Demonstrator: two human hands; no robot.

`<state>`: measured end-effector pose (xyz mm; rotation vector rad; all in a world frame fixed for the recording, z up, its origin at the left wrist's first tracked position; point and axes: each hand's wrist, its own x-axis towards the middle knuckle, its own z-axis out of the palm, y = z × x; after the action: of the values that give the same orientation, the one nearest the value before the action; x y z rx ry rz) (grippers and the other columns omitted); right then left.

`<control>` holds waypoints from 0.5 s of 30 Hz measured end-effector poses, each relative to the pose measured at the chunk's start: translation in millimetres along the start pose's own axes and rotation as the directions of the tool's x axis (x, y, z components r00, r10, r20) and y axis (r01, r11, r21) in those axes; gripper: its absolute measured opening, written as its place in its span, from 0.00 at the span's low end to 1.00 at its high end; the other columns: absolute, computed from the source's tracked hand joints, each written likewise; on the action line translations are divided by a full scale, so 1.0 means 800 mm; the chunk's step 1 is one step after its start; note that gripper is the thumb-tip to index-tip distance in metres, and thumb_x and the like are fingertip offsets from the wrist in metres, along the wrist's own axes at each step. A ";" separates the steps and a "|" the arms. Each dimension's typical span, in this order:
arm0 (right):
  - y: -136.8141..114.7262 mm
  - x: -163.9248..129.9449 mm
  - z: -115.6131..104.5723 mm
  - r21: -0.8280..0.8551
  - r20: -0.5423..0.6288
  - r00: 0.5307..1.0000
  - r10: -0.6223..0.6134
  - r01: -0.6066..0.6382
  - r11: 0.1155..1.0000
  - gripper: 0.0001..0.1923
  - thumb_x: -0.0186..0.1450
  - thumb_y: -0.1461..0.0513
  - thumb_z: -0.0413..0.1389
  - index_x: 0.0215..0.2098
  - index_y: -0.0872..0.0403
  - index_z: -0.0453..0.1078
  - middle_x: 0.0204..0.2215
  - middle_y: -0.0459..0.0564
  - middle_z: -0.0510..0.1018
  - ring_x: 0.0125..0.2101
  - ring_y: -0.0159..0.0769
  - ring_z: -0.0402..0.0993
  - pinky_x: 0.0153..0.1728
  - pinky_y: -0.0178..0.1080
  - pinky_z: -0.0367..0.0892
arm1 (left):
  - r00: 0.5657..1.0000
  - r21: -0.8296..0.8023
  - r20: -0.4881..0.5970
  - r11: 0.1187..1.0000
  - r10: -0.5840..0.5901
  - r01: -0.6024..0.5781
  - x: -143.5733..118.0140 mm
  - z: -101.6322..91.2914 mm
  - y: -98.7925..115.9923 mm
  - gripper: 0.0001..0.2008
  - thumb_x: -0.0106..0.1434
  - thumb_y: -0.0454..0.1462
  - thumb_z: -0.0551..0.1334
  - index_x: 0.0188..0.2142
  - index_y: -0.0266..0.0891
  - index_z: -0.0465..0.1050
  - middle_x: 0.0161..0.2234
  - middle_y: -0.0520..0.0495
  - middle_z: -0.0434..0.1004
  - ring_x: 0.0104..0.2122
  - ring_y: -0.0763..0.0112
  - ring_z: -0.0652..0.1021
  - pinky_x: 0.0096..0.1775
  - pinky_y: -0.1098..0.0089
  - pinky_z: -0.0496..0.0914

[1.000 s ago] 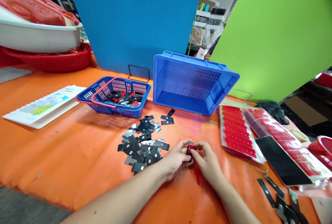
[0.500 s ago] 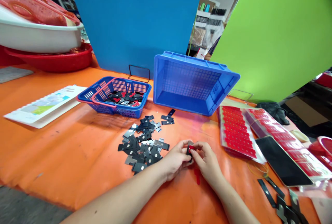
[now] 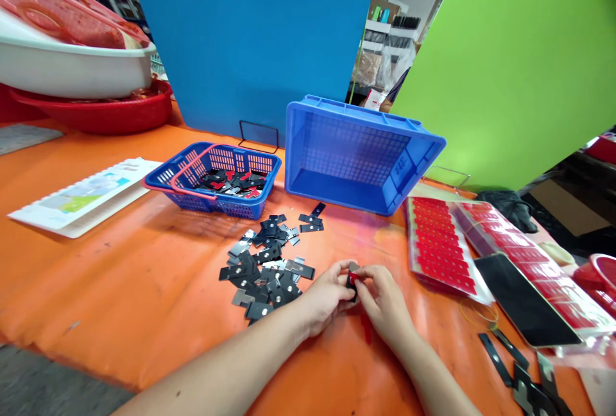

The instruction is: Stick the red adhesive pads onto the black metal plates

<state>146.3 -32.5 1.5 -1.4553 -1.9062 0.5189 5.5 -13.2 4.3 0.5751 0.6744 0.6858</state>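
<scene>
In front of me, my left hand (image 3: 327, 300) grips a small black metal plate (image 3: 351, 293) between thumb and fingers. My right hand (image 3: 389, 307) is closed at the plate's upper part, its thumb and fingertips on a small red piece (image 3: 353, 277) that lies against the plate. How the red piece is attached is too small to tell. Beneath the right hand a red strip (image 3: 367, 331) shows on the orange table, partly hidden. A loose pile of black and silver metal plates (image 3: 269, 268) spreads just left of my hands.
A blue basket (image 3: 250, 210) holding plates and red pieces stands behind the pile. Beside it, a blue crate (image 3: 346, 201) lies on its side. Sheets of red pieces (image 3: 440, 242), a dark phone-like slab (image 3: 524, 300) and more metal strips (image 3: 495, 358) lie on the right.
My right fingers have shifted slightly over the red piece, and less of the red strip below shows. The left hand keeps its hold on the plate.
</scene>
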 end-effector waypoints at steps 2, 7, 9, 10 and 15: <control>-0.002 0.000 -0.002 -0.028 0.013 0.999 -0.033 0.034 0.999 0.06 0.61 0.65 0.47 0.35 0.52 0.64 0.32 0.49 0.70 0.35 0.37 0.66 0.36 0.39 0.62 | 1.000 -0.002 0.010 1.000 0.009 -0.009 0.000 -0.001 -0.001 0.23 0.45 0.23 0.54 0.41 0.43 0.59 0.30 0.54 0.66 0.30 0.76 0.70 0.37 0.69 0.64; -0.005 0.000 -0.003 -0.091 0.038 0.996 -0.087 0.090 0.992 0.08 0.60 0.67 0.46 0.36 0.52 0.63 0.32 0.50 0.70 0.35 0.37 0.66 0.35 0.39 0.62 | 0.999 -0.008 0.018 0.999 0.037 -0.037 0.001 -0.002 -0.002 0.22 0.45 0.24 0.55 0.40 0.43 0.60 0.29 0.53 0.66 0.30 0.75 0.70 0.37 0.68 0.65; -0.004 -0.001 -0.003 -0.100 0.044 0.995 -0.088 0.092 0.991 0.09 0.59 0.67 0.46 0.36 0.52 0.63 0.32 0.50 0.70 0.35 0.38 0.66 0.35 0.39 0.62 | 0.998 0.002 0.003 0.998 0.058 -0.058 0.002 -0.001 -0.002 0.20 0.46 0.25 0.56 0.39 0.42 0.60 0.29 0.53 0.66 0.31 0.73 0.71 0.36 0.67 0.65; -0.004 -0.001 -0.003 -0.101 0.048 0.995 -0.088 0.092 0.991 0.09 0.59 0.68 0.46 0.36 0.52 0.63 0.32 0.50 0.70 0.35 0.38 0.66 0.35 0.39 0.62 | 0.998 0.010 -0.003 0.998 0.068 -0.068 0.002 0.000 -0.002 0.19 0.47 0.26 0.56 0.39 0.42 0.60 0.28 0.53 0.66 0.31 0.72 0.71 0.35 0.67 0.65; -0.005 -0.003 -0.007 -0.104 0.060 0.991 -0.116 0.121 0.987 0.10 0.58 0.69 0.46 0.37 0.52 0.62 0.32 0.49 0.71 0.34 0.37 0.66 0.35 0.40 0.62 | 0.994 0.055 -0.041 0.994 0.098 -0.095 0.004 0.002 -0.006 0.17 0.48 0.27 0.55 0.38 0.40 0.60 0.26 0.53 0.67 0.27 0.73 0.70 0.32 0.66 0.66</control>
<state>147.7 -36.3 7.5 -1.3968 -2.0770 0.4092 10.2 -13.8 0.8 0.6462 0.7107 0.7745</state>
